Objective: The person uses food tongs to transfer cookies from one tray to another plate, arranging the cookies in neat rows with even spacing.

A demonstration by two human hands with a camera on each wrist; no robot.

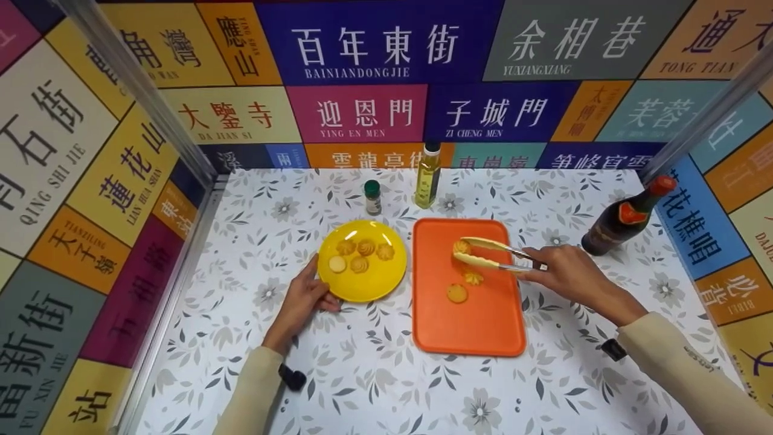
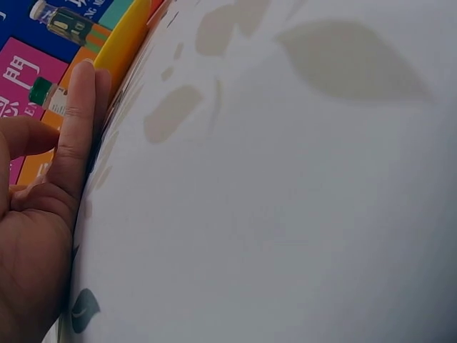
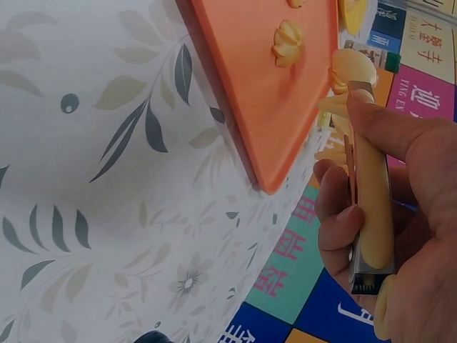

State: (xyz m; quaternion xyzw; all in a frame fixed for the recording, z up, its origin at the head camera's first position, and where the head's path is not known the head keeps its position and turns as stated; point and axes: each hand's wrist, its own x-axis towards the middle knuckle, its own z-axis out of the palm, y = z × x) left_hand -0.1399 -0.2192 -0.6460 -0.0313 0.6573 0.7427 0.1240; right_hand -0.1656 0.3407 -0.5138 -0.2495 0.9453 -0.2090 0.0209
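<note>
My right hand point(image 1: 567, 275) grips metal tongs point(image 1: 513, 266) with cream-coloured tips, the handle lying between thumb and curled fingers in the right wrist view. Between the tong tips is a piped butter cookie point(image 1: 461, 247), over the upper part of the orange tray point(image 1: 465, 332). Lower on that tray lie a flower-shaped cookie point(image 1: 473, 278) and a round flat cookie point(image 1: 457, 293). My left hand point(image 1: 305, 293) rests against the lower left rim of the yellow plate point(image 1: 389, 281), its longer fingers stretched out in the left wrist view point(image 2: 75, 128). Several cookies point(image 1: 366, 247) sit on the plate.
Behind the plate stands a small green-capped jar point(image 1: 372, 198). An oil bottle point(image 1: 427, 178) is behind the tray, and a dark red-topped bottle point(image 1: 625, 217) stands near the right wall. Printed sign panels point(image 1: 374, 54) enclose the floral tabletop point(image 1: 362, 374).
</note>
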